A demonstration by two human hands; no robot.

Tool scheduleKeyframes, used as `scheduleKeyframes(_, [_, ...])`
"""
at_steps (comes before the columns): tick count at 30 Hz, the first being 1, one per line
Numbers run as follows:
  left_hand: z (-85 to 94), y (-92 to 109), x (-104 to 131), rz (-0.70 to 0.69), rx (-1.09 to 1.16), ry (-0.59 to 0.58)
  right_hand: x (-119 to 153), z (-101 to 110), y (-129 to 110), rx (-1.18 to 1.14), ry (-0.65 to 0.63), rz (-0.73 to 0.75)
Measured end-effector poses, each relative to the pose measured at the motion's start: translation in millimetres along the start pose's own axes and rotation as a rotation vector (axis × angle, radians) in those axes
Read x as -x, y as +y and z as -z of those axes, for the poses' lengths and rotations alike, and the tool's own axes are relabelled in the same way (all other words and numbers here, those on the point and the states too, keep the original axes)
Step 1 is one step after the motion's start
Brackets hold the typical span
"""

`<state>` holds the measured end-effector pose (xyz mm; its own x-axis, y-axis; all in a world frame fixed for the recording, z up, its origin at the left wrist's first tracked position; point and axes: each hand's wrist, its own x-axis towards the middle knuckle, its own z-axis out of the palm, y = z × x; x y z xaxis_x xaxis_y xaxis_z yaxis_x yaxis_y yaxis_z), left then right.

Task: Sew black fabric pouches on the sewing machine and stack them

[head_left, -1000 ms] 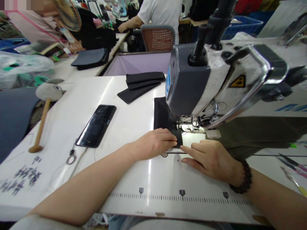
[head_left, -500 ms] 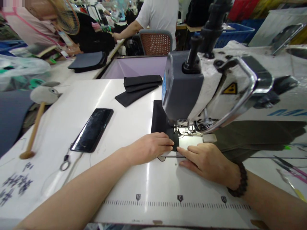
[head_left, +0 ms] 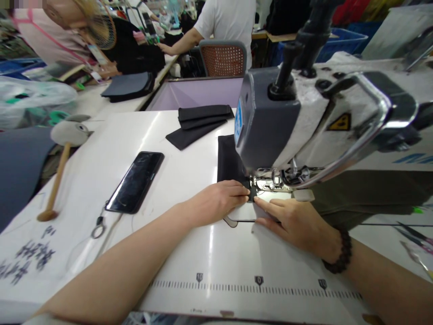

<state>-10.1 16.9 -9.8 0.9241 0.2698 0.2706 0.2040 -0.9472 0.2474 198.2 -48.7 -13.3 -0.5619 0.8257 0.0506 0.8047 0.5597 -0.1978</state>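
Note:
A black cloth piece lies flat on the white table, its right edge under the presser foot of the sewing machine. My left hand rests palm down on the cloth's near end, fingers together and pointing right. Just right of it, my right hand touches the cloth's near corner with the tip of its extended index finger, the thumb apart below. Neither hand grasps anything. Behind the cloth, folded black pieces lie on the table.
On the left are a phone with a ring strap and a wooden-handled mallet. Dark olive cloth and scissors lie at the right. Beyond the table are a chair and a person in white.
The black cloth has slid away from me under the presser foot, with less of it showing on the near side. Both hands have moved slightly forward with it. The view has shifted a little.

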Motion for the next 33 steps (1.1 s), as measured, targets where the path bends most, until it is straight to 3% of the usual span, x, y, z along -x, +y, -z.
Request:
scheduleKeyframes(17, [-6.7,-9,-6,0.141,-0.037,0.098,0,-2,-1,0.018,0.046,-0.037])
scheduleKeyframes(29, [-6.5,-12,-6,0.165,-0.016,0.065,0,-3,-1,0.016,-0.004,-0.055])
scheduleKeyframes(33, [1.1,2,-7,0.227,-0.045,-0.001,1,-2,0,0.014,0.016,-0.037])
